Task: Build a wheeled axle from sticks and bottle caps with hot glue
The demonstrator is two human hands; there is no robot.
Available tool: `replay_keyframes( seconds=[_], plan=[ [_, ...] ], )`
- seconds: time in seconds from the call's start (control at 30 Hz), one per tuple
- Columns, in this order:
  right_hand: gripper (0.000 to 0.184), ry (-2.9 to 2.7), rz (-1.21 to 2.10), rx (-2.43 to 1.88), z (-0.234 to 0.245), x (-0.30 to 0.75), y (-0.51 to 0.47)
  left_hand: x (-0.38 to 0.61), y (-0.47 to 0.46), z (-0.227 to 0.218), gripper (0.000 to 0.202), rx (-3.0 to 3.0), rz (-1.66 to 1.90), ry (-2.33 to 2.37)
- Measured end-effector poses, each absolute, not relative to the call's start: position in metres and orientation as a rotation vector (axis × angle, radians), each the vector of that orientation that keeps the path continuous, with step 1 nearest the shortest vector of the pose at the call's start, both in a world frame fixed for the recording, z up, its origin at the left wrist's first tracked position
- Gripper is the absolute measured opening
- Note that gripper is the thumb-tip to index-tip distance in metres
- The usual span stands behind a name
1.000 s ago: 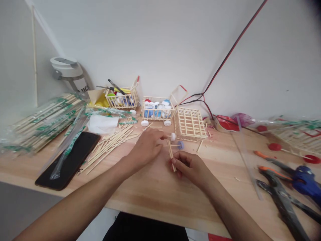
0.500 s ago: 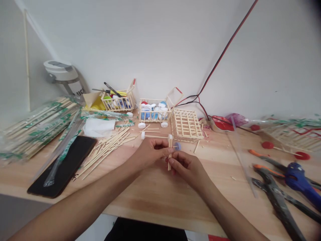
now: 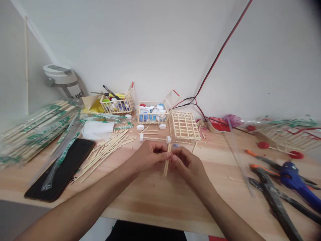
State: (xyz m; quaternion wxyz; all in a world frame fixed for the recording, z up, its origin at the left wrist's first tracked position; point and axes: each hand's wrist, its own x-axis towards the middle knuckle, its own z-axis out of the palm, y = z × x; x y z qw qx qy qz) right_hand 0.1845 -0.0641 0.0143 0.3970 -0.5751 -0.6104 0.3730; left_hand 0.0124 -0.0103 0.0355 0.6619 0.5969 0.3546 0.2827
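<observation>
From the head camera, a person's left hand (image 3: 149,155) and right hand (image 3: 187,164) are meeting above the wooden bench (image 3: 150,207), the fingers (image 3: 160,154) of both closing on thin wooden sticks (image 3: 166,165) that are standing nearly upright between them. A blue bottle cap (image 3: 175,145) is showing just behind the sticks, partly hidden. Just beyond, a stick axle with white cap wheels (image 3: 153,138) is lying beside a slatted stick cage (image 3: 184,126), while a stick cart full of bottle caps (image 3: 151,112) is sitting further back.
</observation>
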Motion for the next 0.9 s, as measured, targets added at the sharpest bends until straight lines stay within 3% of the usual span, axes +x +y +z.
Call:
replay_keyframes(
  seconds=[0.33,0.9],
  plan=[
    [0.02,-1.519,0.847,-1.478,0.015,0.187,-0.066,0.018,-0.015,0.032,0.016,1.436,0.581,0.781],
    [0.02,-1.542,0.96,-1.456,0.01,0.192,-0.061,0.017,-0.015,0.025,0.02,1.403,0.474,0.811]
  ],
)
